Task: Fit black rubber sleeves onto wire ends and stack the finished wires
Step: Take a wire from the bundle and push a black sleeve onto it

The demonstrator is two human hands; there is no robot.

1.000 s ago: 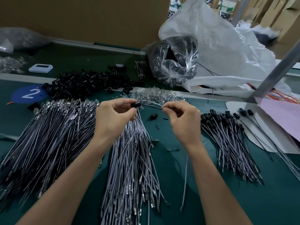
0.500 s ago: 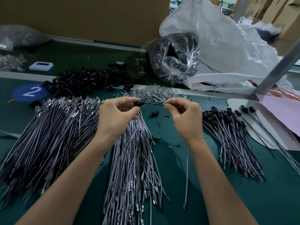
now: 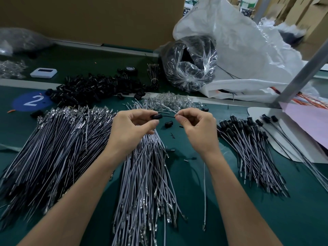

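Left hand (image 3: pixel 131 132) is pinching a short black rubber sleeve (image 3: pixel 157 116) between thumb and curled forefinger. Right hand (image 3: pixel 197 132) is closing thumb and forefinger on a thin wire (image 3: pixel 169 117), which is running straight across the small gap into the sleeve's end. Remaining fingers of both hands are curling loosely. Both hands are hovering just above the surface (image 3: pixel 301 210), which is showing as dark green matting.

Directly below the hands, a middle bundle (image 3: pixel 147 174) of grey insulated wires is fanning toward the camera, with metal crimp terminals glinting at the near ends. A larger, denser bundle (image 3: pixel 53 148) is lying to the left, terminals pointing away. The finished stack (image 3: pixel 248 148) is lying to the right, each wire carrying a black ribbed cap at its far end. One loose sleeve (image 3: pixel 168 124) is sitting on the matting between the hands.

Farther back, a heap of black sleeves (image 3: pixel 99 87) is spreading beside a small pile of clear plastic pieces (image 3: pixel 168 101). A blue round sticker (image 3: pixel 32 101) is showing the numeral 2. Behind these, a crinkled clear bag (image 3: pixel 190 63) of dark parts is leaning against a white woven sack (image 3: pixel 248 41). A brown cardboard wall (image 3: pixel 106 18) is closing off the rear, and a grey metal post (image 3: pixel 305 68) is slanting up at right.
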